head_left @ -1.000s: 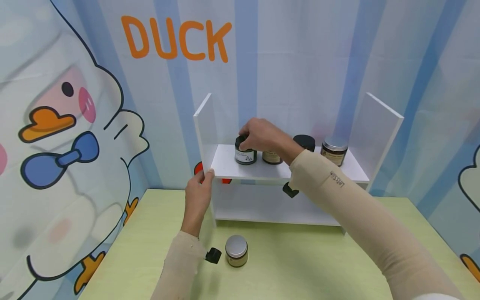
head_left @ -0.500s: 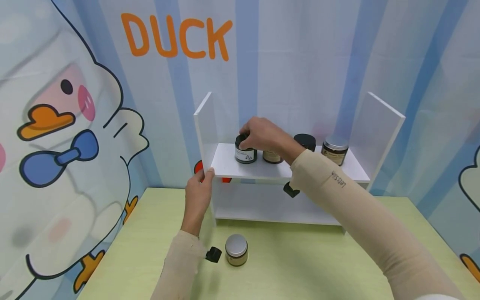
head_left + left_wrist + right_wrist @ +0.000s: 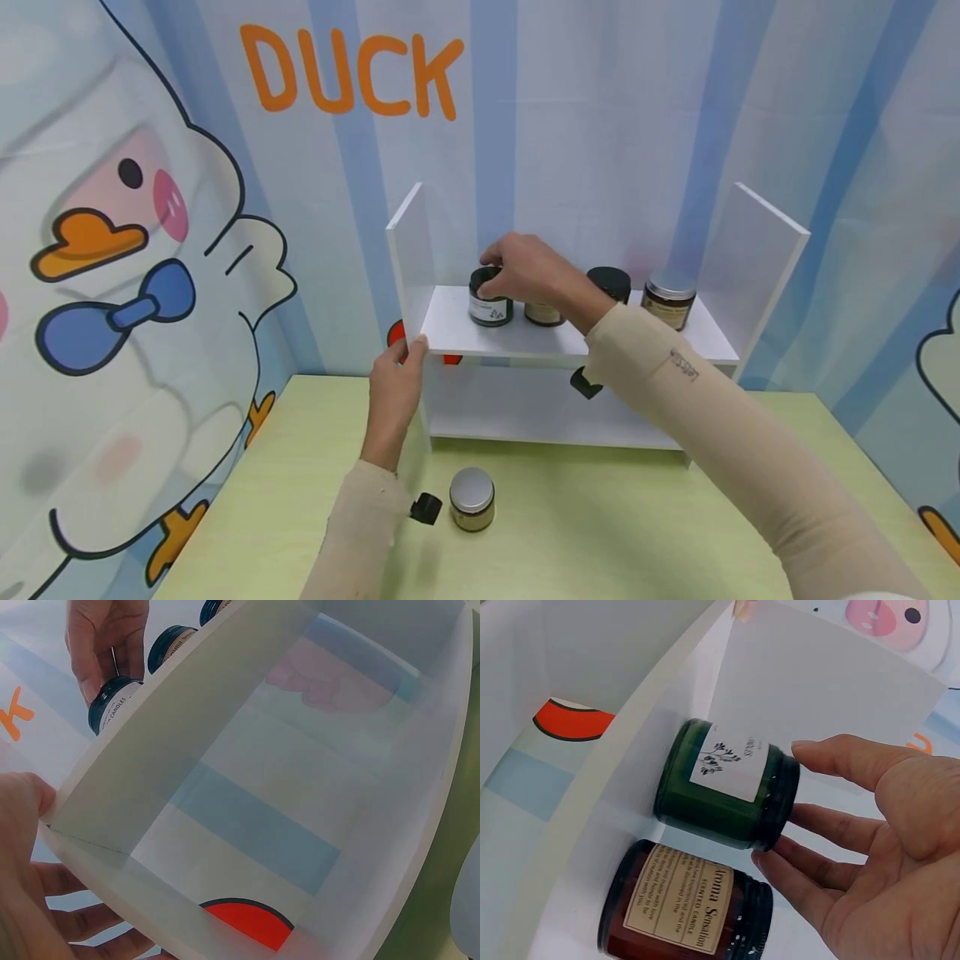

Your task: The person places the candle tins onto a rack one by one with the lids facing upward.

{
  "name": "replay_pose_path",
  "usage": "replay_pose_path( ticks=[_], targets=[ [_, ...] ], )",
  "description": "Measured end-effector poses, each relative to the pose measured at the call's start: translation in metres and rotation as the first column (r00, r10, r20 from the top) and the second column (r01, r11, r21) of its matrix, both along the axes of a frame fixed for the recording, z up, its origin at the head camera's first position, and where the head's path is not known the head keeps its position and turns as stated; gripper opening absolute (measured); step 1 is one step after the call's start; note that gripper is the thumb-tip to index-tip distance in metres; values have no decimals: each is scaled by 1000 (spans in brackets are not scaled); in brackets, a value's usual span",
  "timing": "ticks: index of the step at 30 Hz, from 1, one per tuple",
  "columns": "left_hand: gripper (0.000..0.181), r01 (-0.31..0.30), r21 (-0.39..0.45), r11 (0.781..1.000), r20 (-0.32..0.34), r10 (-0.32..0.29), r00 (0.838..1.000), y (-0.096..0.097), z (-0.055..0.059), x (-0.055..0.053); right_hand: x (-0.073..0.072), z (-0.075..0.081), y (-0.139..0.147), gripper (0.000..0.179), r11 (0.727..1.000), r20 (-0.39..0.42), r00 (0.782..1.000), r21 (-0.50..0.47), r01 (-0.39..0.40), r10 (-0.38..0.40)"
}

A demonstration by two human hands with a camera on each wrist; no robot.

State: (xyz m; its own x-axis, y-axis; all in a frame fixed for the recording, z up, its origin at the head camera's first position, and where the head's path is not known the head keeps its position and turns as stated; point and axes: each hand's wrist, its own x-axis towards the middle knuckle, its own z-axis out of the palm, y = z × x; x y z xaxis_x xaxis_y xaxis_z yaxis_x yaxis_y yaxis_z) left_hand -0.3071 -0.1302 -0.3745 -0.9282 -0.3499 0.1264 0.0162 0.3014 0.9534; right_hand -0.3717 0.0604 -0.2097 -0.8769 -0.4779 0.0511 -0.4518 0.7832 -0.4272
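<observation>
On the top board of a white two-tier shelf, toward its left end, stands a dark green candle jar with a black lid and white label. My right hand has its thumb and fingertips around that lid, pinching it from above. An amber scented-candle jar with a black lid stands beside it, partly hidden by the hand in the head view. My left hand grips the shelf's left side panel, thumb at the front edge and fingers on the outer side.
A silver-lidded jar stands on the pale green table before the shelf, near the left wrist's black camera. Farther right on the top board are a black-lidded jar and a silver-lidded jar. Upright side panels bound both ends.
Almost nothing differs: the right fingers have loosened slightly at the jar's lid and the right forearm has shifted a little. The left hand and the jars stay in place.
</observation>
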Motion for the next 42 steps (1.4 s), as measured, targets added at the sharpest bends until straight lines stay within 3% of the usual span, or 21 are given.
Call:
replay_pose_path(
  ticks=[9, 15, 25, 31, 42],
  targets=[
    [51, 2, -21, 1000, 1, -2, 1000, 1, 1, 0, 19, 6, 13, 52, 1000, -88, 996, 0, -26, 26],
    [50, -8, -23, 1000, 2, 8, 1000, -3, 0, 0, 28, 0, 19, 53, 998, -134, 989, -24, -62, 59],
    [53, 3, -14, 1000, -5, -3, 1000, -2, -1, -1, 43, -14, 31, 59, 987, -122, 988, -119, -104, 89],
    [54, 11, 0, 1000, 6, -11, 1000, -1, -2, -1, 55, -23, 36, 55, 985, -85, 992, -141, -103, 92],
    [55, 9, 15, 1000, -3, -9, 1000, 0, 0, 1, 68, -46, 43, 51, 972, -104, 983, -161, -168, 152]
  ],
)
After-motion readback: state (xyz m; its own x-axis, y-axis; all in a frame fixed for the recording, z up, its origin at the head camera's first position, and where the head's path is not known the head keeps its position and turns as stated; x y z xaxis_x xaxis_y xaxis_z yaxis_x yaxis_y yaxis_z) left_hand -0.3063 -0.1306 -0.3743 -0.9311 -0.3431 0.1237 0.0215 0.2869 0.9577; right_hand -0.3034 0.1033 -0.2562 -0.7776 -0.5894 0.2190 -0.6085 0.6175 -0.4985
